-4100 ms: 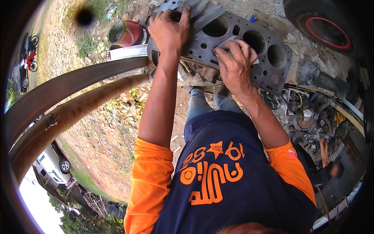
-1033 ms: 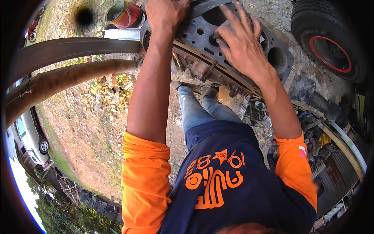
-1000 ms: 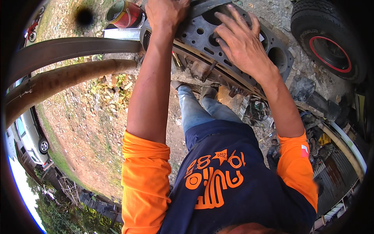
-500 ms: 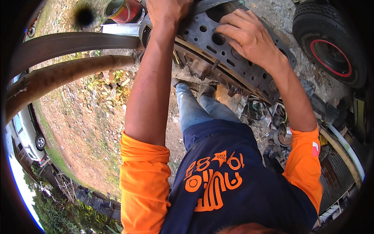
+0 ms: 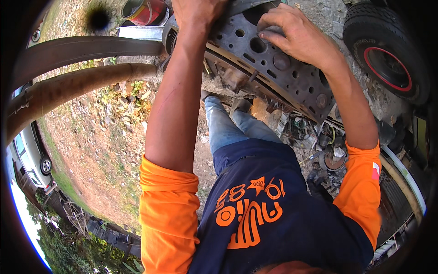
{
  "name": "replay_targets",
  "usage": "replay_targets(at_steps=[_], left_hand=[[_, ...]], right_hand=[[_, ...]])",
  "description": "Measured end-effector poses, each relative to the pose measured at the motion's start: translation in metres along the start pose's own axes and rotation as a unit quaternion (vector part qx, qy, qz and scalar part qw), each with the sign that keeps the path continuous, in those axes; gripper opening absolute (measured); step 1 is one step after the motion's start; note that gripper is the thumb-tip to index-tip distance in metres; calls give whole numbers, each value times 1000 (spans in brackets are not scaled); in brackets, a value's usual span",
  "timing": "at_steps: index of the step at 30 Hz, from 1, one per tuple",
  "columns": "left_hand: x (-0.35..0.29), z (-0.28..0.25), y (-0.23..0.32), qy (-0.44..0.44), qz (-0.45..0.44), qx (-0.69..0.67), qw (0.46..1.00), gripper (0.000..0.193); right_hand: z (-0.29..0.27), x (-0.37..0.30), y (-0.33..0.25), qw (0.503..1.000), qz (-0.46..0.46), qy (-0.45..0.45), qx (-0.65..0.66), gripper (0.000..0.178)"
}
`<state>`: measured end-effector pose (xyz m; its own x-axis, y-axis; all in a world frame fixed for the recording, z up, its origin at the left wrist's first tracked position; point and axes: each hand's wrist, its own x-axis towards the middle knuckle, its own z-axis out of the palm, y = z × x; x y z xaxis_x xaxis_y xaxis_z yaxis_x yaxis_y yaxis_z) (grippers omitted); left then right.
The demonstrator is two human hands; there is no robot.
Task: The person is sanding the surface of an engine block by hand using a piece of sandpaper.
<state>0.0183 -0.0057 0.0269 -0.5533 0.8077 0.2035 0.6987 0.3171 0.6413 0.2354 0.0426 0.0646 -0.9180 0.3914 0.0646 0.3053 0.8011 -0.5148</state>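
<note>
A long grey engine cylinder head [image 5: 299, 86] lies aslant at the top, its flat face full of round holes and slots. Over its far part is my right hand [image 5: 301, 36], fingers curled and thumb pressed against a small dark grey piece [image 5: 273, 30]; its kind I cannot make out. My left hand [image 5: 197, 13] is at the head's left end, by the upper picture edge. Its fingers are cut off there, so its grip is hidden. A dark flat strip [image 5: 248, 6] runs over the head's far end between the hands.
A red bucket [image 5: 148, 13] stands at the upper left, near a curved dark beam [image 5: 91, 49] and a rusty pipe [image 5: 86, 82]. To the right lies a tyre [image 5: 383, 27] with a red-rimmed wheel. Scrap parts [image 5: 303, 125] litter the ground below the cylinder head. A car [image 5: 29, 155] is parked far left.
My right hand has shifted slightly up and right over the cylinder head, uncovering more of its holes. The left arm has barely moved.
</note>
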Motion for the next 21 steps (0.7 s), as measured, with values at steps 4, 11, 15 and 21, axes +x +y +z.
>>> replay_targets(at_steps=[4,11,15,21], left_hand=[[1,-1,-1,0,6,5,1000,55],[2,1,-3,2,7,2,1000,55],[2,0,-3,1,4,7,1000,54],[1,1,-1,2,0,7,1000,54]], right_hand=[[-1,6,-3,1000,5,-10,-8,16],[3,8,-11,994,-82,25,-72,22],[9,7,-8,988,-122,50,-78,24],[5,5,-11,996,-80,32,-34,23]])
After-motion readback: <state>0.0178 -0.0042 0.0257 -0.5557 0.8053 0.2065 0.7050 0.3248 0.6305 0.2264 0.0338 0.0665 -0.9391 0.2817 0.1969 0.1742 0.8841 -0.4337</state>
